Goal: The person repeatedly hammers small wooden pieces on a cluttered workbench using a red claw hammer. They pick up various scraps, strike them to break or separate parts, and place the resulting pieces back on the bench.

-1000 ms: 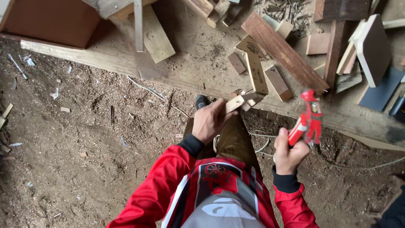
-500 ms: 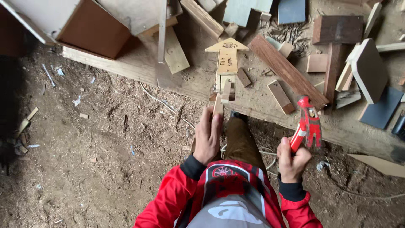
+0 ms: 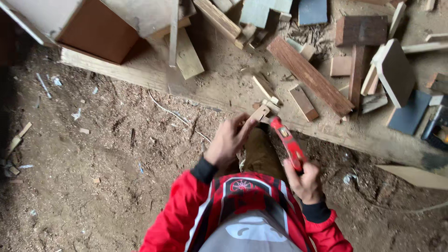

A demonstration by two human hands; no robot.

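Fingers of the left hand (image 3: pixel 228 140) are pinched shut on a small wooden piece (image 3: pixel 259 112), held up over the plank (image 3: pixel 140 77); the right hand (image 3: pixel 305 179) is wrapped tight round a red-handled hammer (image 3: pixel 287 142), its head brought against the piece; whether anything is yet driven cannot be told; an open brown box (image 3: pixel 93 32) lies on its side at upper left, nothing seen inside.

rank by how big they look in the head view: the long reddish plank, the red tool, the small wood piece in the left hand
1. long reddish plank: largest.
2. red tool in the right hand: shorter and thinner, though nearer the camera.
3. small wood piece in the left hand: smallest.
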